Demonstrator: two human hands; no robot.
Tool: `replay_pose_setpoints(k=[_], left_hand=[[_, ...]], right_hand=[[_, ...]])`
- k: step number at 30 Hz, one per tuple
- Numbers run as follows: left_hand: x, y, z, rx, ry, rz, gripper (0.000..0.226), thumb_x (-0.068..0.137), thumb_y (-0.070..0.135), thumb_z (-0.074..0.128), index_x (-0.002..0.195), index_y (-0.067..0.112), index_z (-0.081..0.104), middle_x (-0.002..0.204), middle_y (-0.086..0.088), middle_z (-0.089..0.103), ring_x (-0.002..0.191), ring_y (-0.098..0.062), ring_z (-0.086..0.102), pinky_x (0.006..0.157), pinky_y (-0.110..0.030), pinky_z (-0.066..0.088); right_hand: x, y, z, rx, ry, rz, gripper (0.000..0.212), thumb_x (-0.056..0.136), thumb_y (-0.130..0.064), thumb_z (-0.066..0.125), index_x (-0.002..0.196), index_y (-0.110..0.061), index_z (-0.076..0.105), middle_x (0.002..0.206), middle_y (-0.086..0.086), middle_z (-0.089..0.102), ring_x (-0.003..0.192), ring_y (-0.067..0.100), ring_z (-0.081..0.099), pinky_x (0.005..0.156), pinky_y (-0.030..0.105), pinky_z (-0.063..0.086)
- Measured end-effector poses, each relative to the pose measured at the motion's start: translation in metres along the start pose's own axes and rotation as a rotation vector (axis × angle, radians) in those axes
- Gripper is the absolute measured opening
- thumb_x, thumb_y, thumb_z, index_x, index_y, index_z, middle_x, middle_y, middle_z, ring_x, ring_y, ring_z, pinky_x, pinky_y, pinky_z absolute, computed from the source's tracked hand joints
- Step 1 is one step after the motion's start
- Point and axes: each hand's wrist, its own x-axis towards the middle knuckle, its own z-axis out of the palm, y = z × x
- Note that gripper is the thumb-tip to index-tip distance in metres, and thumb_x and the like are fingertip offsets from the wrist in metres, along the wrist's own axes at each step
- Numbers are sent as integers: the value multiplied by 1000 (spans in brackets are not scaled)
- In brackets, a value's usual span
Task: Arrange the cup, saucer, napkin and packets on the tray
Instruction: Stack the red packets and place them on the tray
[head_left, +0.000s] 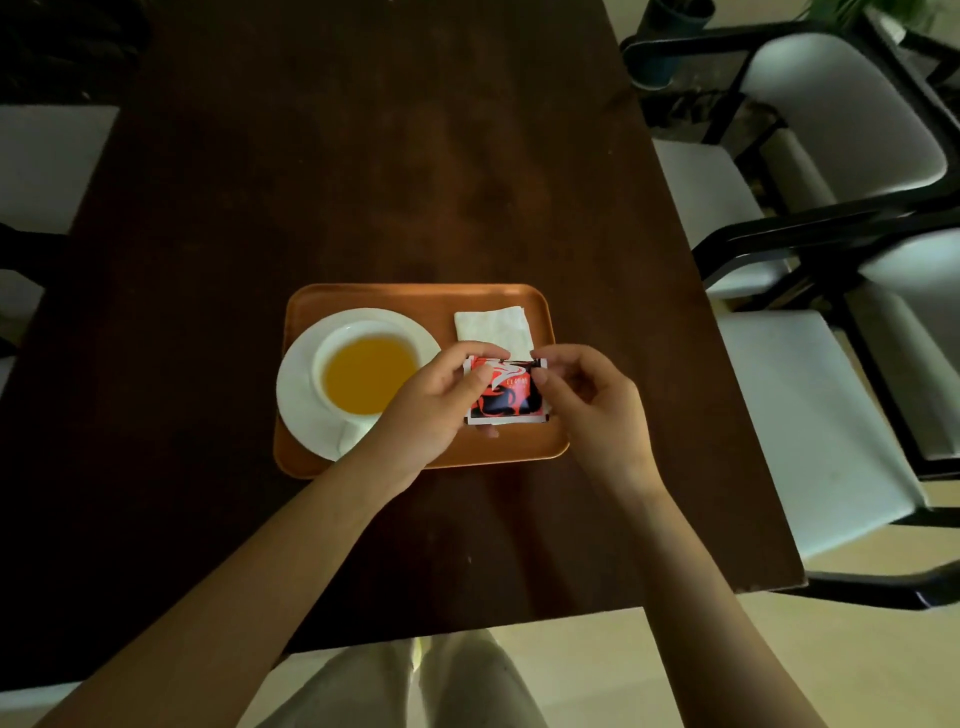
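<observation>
The red-and-black coffee packet (506, 392) is held flat over the right half of the orange tray (415, 299), at the near edge of the folded white napkin (493, 327); whether it rests on the napkin or is raised just clear of it cannot be told. The left hand (441, 405) pinches the packet's left top corner, thumb on top; the right hand (587, 395) pinches the right top corner with its fingertips, the other fingers curled. Judged by its look, the packet is light, thin and limp — a sealed sachet that bends readily and may slip between dry fingers, so the crimped edges or corners are the sound places to hold, as both hands now do. The napkin is soft paper and would shift if dragged across. To the left on the tray, the white cup (363, 369), filled with an orange-yellow drink, stands on its white saucer (296, 384) — the left wrist passes close by it, and a knock could spill it. The tray sits on a dark wooden table (363, 156), with white-cushioned chairs (821, 405) to the right.
</observation>
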Motion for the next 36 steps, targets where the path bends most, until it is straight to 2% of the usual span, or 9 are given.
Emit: replay_pose_setpoints(k=[4, 9, 13, 16, 19, 26, 29, 33, 36], left_hand=[[-1, -8, 4, -28, 1, -13, 19, 94, 26, 45, 108, 24, 58, 106, 0, 61, 93, -6, 65, 66, -24, 58], [1, -29, 15, -48, 65, -110, 19, 93, 26, 46, 106, 20, 59, 112, -9, 59, 97, -21, 65, 72, -33, 60], [5, -50, 24, 188, 144, -106, 23, 94, 23, 47, 114, 17, 56, 115, -11, 60, 98, -22, 64, 72, -27, 59], [9, -64, 30, 448, 173, -21, 27, 92, 17, 49, 119, 15, 55, 117, -9, 59, 93, -11, 58, 63, -3, 48], [12, -72, 39, 604, 223, 37, 29, 89, 11, 55, 117, 11, 56, 115, -11, 59, 88, -9, 57, 63, -5, 45], [17, -73, 47, 731, 329, 87, 24, 87, 8, 57, 110, 7, 59, 107, -14, 60, 91, -23, 61, 79, -34, 54], [16, -72, 47, 820, 318, 93, 27, 87, 11, 58, 113, 8, 57, 110, -13, 58, 94, -23, 60, 82, -32, 53], [12, -72, 47, 974, 273, 103, 34, 87, 18, 59, 119, 8, 53, 114, -13, 55, 101, -24, 55, 86, -30, 47], [9, -65, 47, 1046, 280, 125, 34, 90, 22, 54, 120, 8, 51, 113, -13, 54, 100, -22, 54, 82, -25, 44]], right_hand=[[-4, 7, 0, 48, -44, 68, 13, 89, -16, 58, 100, -18, 63, 98, 8, 66, 89, 16, 66, 62, 22, 57], [-3, 26, -3, 126, -99, 129, 14, 87, -8, 59, 99, -15, 62, 86, 6, 67, 81, 11, 68, 57, 15, 55], [-1, 52, -3, 41, -75, 168, 12, 87, -9, 60, 95, -18, 62, 82, -5, 64, 77, 6, 66, 56, 11, 52], [3, 71, -3, -62, -41, 155, 13, 86, -9, 61, 93, -20, 63, 80, -10, 63, 77, 5, 63, 58, 9, 51], [7, 86, -1, -157, -17, 121, 14, 85, -9, 62, 93, -21, 63, 77, -13, 60, 72, 0, 59, 56, 4, 46], [13, 96, 10, -342, 11, -84, 14, 85, -5, 62, 98, -8, 65, 92, 5, 65, 77, 7, 58, 66, 6, 43], [12, 94, 12, -403, 5, -130, 14, 85, -3, 60, 98, -5, 65, 95, 11, 67, 81, 14, 61, 69, 13, 47], [9, 94, 10, -529, -54, -166, 18, 86, -3, 57, 103, -6, 63, 101, 12, 63, 90, 24, 61, 79, 35, 55], [21, 91, 1, -497, -68, -133, 23, 86, -5, 57, 109, -8, 61, 109, 10, 60, 96, 24, 60, 82, 37, 54]])
